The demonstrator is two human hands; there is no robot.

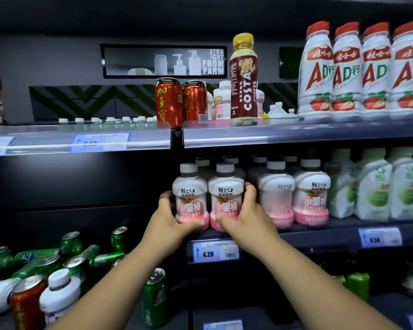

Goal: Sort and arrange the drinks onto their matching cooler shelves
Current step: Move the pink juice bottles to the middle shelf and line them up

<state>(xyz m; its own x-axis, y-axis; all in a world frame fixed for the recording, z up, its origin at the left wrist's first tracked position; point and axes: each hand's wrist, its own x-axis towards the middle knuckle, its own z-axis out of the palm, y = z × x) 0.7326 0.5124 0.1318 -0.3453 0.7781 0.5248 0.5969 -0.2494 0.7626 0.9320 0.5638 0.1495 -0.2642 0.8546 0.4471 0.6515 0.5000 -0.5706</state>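
pink peach bottles (206,198) sit paired at the middle shelf (320,231) front edge, left hand (171,220) and right hand (242,215) each wrapped round one, while loose green cans (81,256) below look unsorted.

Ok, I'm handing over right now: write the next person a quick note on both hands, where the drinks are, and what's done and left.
Left hand grips the left pink bottle; right hand grips the one beside it, both at the middle shelf front edge.
Done: two matching pink bottles stand to their right.
Left: loose green cans piled lower left; red cans and Costa bottle on the top shelf look unsorted.
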